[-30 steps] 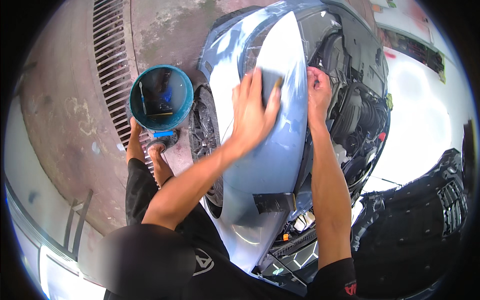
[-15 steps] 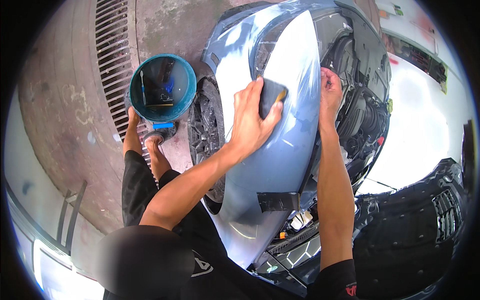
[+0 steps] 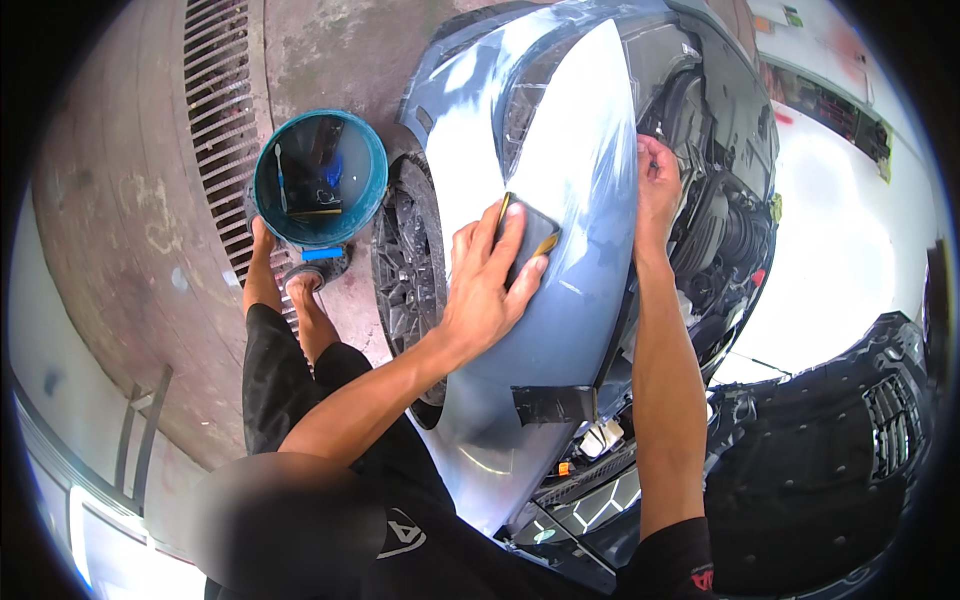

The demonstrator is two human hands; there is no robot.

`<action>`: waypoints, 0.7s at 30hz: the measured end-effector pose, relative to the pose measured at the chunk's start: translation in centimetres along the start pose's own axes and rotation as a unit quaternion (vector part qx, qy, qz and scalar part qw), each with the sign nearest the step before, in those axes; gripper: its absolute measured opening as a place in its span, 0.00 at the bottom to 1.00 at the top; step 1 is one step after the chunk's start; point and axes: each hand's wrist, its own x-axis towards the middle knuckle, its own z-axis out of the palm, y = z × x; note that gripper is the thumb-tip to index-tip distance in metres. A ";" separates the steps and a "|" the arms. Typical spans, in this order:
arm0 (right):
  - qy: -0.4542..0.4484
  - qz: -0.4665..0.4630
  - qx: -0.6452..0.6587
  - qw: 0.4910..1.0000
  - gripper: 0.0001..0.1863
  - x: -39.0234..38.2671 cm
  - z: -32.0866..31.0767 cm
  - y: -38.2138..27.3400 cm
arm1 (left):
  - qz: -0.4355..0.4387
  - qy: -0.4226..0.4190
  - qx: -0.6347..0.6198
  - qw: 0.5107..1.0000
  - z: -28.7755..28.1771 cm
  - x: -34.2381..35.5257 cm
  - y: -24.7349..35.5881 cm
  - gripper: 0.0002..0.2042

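My left hand (image 3: 480, 300) presses a dark sanding pad (image 3: 536, 228) with yellow edges flat against the fender. The thumb lies along its near side and the fingers reach over its left side. Grey-blue paint covers the near part of the car fender (image 3: 520, 345); farther off, white patches show around the headlight area. My right hand (image 3: 658, 205) is at the fender's inner edge, beside the engine bay (image 3: 710, 230). Its fingertips are pinched together, and what lies between them is too small to make out.
A teal bucket (image 3: 378, 200) with dark water, a brush and a blue thing inside stands left of the wheel arch (image 3: 410, 245). A floor grate (image 3: 218, 110) runs past it. Black tape (image 3: 552, 404) covers part of the fender's near end. A black panel (image 3: 800, 450) lies at right.
My left hand has slid the sanding pad nearer to me and slightly left along the fender. My right hand stays at the fender's inner edge.
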 end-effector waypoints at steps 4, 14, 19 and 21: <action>-0.006 -0.017 0.027 0.999 0.17 0.4 0.4 0.2 | 0.026 0.019 0.045 0.998 0.9 8.3 1.5 0.28; 0.009 -0.018 -0.010 1.000 0.12 0.3 0.1 -0.6 | 0.082 -0.007 0.109 0.991 1.6 5.8 0.6 0.25; 0.018 -0.027 0.007 0.999 0.12 0.3 0.4 0.2 | 0.072 -0.001 0.088 0.993 1.1 6.5 1.3 0.29; 0.021 -0.031 -0.017 0.999 0.12 0.3 0.3 -0.1 | 0.075 -0.032 0.101 0.992 0.6 -0.6 0.9 0.30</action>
